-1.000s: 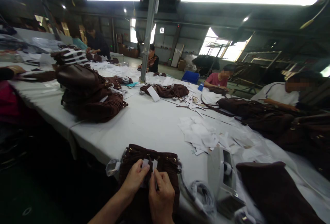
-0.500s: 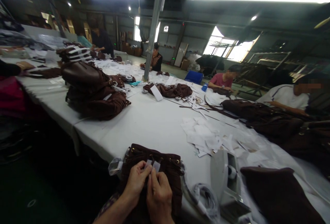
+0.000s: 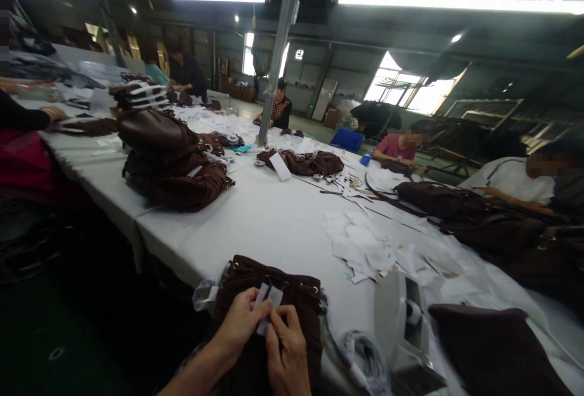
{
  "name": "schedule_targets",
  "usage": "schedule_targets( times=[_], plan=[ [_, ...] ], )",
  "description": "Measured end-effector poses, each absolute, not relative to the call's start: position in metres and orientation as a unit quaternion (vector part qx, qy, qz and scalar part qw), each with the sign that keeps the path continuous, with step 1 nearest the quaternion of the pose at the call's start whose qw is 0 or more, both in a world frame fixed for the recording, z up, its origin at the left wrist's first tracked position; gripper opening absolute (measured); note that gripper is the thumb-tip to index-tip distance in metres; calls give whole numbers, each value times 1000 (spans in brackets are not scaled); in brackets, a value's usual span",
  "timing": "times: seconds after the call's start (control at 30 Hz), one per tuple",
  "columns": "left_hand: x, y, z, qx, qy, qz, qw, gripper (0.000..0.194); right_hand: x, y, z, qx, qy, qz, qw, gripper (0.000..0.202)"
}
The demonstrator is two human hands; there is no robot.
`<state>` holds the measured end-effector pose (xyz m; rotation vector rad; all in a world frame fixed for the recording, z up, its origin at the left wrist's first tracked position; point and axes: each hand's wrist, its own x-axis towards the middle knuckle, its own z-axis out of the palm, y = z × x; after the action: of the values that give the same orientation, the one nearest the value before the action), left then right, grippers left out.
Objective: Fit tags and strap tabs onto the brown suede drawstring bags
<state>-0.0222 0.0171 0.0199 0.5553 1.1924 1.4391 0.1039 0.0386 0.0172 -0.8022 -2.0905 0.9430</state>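
A dark brown gathered bag with small gold eyelets lies at the table's near edge, below my hands. My left hand pinches a pale translucent strip over the bag's front. Close against it on the right, my right hand has its fingers bent, with thumb and forefinger together at the same strip's lower part. Plastic-wrapped hardware sticks out at the bag's left side, and a wrapped strap lies coiled at its right.
A grey tape dispenser and a flat brown piece lie to the right. White paper scraps spread behind them. Brown bags are stacked at the left. A post rises from the white table; several people sit or stand around it.
The view has shifted slightly. More of the pale strip shows between my hands, and my right hand has moved slightly down, its fingers more apart.
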Motion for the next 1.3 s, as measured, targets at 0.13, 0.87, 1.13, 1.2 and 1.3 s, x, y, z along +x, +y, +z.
schedule_targets(
  times=[0.13,0.87,1.13,1.2,1.3],
  plan=[
    [-27,15,16,242,470,616,583,37,111,44,21,-291,-786,428,339,37],
    [-28,8,14,170,484,598,615,33,94,69,9,-365,-422,774,298,41],
    [-36,3,31,219,443,576,652,41,96,83,21,-377,-449,773,243,38],
    [-37,3,30,211,442,575,655,43,94,84,20,-389,-449,767,243,37],
    [-37,2,24,188,468,572,647,45,94,84,19,-397,-445,768,233,36]
  ],
)
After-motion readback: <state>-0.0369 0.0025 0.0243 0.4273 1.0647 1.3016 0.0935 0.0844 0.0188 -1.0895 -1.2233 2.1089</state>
